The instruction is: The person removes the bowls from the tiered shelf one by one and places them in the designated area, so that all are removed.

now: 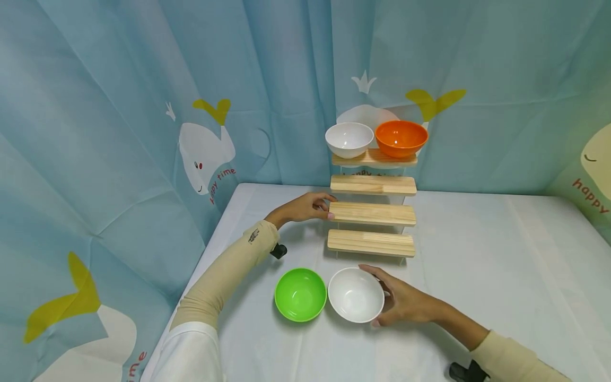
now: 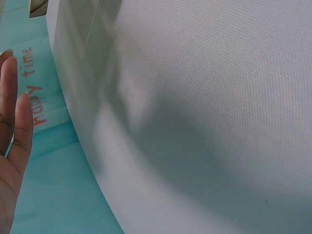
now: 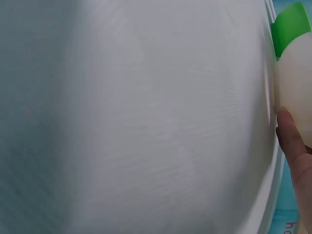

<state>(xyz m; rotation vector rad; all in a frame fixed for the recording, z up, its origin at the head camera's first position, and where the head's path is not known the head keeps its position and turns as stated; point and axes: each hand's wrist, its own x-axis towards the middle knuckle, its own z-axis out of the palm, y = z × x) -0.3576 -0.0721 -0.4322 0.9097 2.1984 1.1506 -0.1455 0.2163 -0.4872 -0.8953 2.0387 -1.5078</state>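
Note:
My right hand (image 1: 408, 300) grips the right side of a white bowl (image 1: 355, 294) on the table, thumb at the near side and fingers at the far side. A green bowl (image 1: 300, 294) stands close by on its left. In the right wrist view, a finger of the right hand (image 3: 291, 141) lies against the white bowl (image 3: 295, 83). My left hand (image 1: 303, 207) holds the left end of a step, second from the bottom, on a tiered wooden stand (image 1: 372, 213). Only part of the left hand (image 2: 9, 180) shows in its wrist view, at the left edge.
On the stand's top step sit another white bowl (image 1: 350, 139) and an orange bowl (image 1: 401, 138), side by side. The white-covered table (image 1: 487, 265) extends to the right. A blue printed curtain (image 1: 286, 79) hangs behind and along the left.

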